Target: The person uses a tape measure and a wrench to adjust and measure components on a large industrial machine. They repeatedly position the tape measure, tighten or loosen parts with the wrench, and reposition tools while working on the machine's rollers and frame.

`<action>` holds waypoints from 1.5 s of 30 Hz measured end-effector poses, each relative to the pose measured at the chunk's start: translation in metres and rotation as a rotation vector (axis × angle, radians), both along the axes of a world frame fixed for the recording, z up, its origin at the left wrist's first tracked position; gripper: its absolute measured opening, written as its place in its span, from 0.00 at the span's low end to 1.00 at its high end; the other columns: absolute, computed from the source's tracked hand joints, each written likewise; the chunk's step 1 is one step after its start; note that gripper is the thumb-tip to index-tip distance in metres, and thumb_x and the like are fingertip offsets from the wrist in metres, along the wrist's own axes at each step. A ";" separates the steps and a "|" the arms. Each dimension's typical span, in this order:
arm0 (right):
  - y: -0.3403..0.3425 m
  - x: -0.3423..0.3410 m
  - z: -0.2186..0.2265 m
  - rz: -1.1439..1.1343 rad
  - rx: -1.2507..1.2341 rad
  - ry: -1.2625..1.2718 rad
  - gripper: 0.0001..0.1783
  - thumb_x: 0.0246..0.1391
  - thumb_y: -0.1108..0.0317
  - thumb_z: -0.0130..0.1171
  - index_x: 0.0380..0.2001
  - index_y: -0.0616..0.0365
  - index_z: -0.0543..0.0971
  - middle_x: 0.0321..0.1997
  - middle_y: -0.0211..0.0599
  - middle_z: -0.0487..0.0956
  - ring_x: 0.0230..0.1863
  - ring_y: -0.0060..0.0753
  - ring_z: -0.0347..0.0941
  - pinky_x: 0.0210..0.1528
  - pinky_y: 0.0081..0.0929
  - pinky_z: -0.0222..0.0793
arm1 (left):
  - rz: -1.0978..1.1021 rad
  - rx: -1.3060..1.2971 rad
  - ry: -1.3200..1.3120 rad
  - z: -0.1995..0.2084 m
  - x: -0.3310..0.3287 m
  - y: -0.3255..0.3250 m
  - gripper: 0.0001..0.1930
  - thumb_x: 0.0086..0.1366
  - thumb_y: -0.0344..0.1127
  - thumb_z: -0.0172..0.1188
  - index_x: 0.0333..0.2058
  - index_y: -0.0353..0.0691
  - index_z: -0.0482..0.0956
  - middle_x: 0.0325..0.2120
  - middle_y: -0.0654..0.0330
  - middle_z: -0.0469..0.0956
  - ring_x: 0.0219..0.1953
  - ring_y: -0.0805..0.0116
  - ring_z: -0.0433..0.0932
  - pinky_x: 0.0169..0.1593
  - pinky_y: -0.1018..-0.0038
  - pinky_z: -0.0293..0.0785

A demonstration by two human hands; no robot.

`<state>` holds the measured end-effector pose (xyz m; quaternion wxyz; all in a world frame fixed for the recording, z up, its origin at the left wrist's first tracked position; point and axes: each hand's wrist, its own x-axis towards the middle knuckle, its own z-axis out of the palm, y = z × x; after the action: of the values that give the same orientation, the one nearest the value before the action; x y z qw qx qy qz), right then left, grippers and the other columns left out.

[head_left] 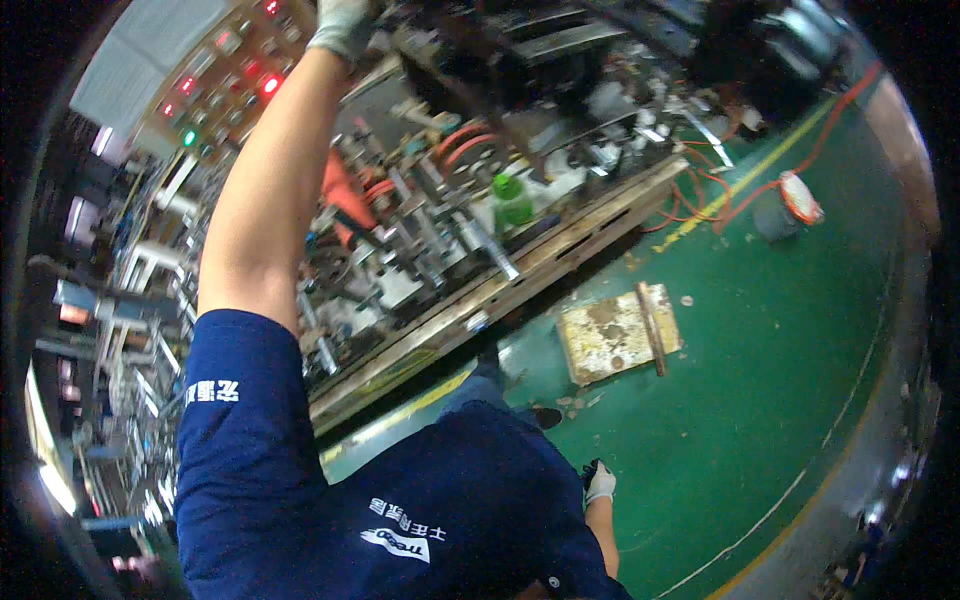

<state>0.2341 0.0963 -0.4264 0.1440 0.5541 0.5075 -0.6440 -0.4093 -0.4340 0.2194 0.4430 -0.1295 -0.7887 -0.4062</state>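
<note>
Machine part: dark metal assembly (470, 60) at the top edge of the cluttered machine bed, where my raised hand meets it; the contact point is cut off at the rim.
Left hand: grey-gloved left hand (342, 25) reaches straight up, arm fully stretched. I cannot tell whether the fingers clasp the metal or only press on it; I judge the arm goes high because the part sits above the bed.
Right hand: white-gloved right hand (600, 484) hangs low beside my dark blue work shirt (400, 500), fingers loosely curled, holding nothing that I can see, well apart from the machine.
Control panel: grey panel with red and green lamps (225, 85) just left of the raised arm.
Bed: green plastic bottle (512, 200) stands upright near the long wooden edge beam (560, 255), amid steel rods and orange hoses.
Floor: green painted floor (780, 380) carries a worn yellowish square board (615, 335) near the beam, and an orange cable reel (800, 198) toward the far right corner.
</note>
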 end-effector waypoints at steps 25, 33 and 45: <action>-0.080 -0.024 0.071 0.493 0.219 0.123 0.19 0.64 0.57 0.60 0.41 0.65 0.82 0.34 0.45 0.85 0.28 0.36 0.80 0.29 0.34 0.76 | -0.589 -0.320 -1.222 -0.389 0.507 -0.015 0.32 0.67 0.59 0.59 0.61 0.43 0.77 0.62 0.42 0.74 0.64 0.44 0.72 0.70 0.60 0.66; -0.105 0.073 0.074 0.440 0.374 -0.089 0.18 0.63 0.56 0.61 0.42 0.62 0.83 0.34 0.38 0.86 0.27 0.30 0.78 0.28 0.30 0.73 | -0.247 -0.339 -1.894 -0.541 0.688 -0.188 0.28 0.64 0.55 0.62 0.54 0.40 0.83 0.46 0.45 0.84 0.49 0.48 0.83 0.54 0.61 0.78; -0.069 0.149 0.065 0.133 0.247 0.086 0.16 0.65 0.57 0.62 0.44 0.60 0.83 0.37 0.37 0.86 0.30 0.29 0.79 0.32 0.29 0.74 | 0.202 -0.186 -1.606 -0.558 0.763 -0.241 0.24 0.68 0.48 0.63 0.50 0.31 0.82 0.46 0.45 0.85 0.50 0.50 0.83 0.54 0.65 0.75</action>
<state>0.3832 0.0269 -0.3614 0.0954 0.5045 0.6242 -0.5889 0.3540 -0.6747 -0.3384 -0.2360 0.2367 -0.9041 -0.2662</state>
